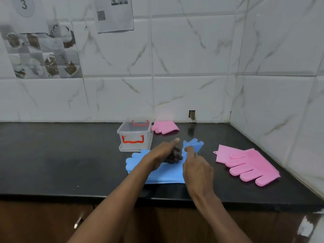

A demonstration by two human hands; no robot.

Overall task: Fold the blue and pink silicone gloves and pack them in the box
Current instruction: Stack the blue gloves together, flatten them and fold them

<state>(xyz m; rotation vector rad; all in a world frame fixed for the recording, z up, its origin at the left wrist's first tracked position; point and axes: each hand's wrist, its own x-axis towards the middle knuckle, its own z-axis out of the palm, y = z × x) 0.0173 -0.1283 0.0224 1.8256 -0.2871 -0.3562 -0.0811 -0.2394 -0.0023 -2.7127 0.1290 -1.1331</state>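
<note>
Blue silicone at the fold stage. Two blue gloves lie directly in front of the clear box (148, 140), on the black countertop (61, 163). The flat blue glove (164, 174) rests with its fingers pointing left, just short of the box's front wall. The raised blue glove (195, 143) stands up just right of the box's front corner.

The right hand (197, 170) pinches the raised blue glove below its fingers, apparently to turn that end over. The left hand (162, 152) sits over the blue silicone with its thumb out and fingers curled. Whether those fingers clasp the glove or only pin it down cannot be told, though either would steady the piece against the fold.

One pink glove (165, 127) lies touching or just beside the box's far right corner. The other pink glove (245, 163) lies flat, bristles up, well to the right of the box. The box stands open and appears empty, close enough for direct packing.
</note>
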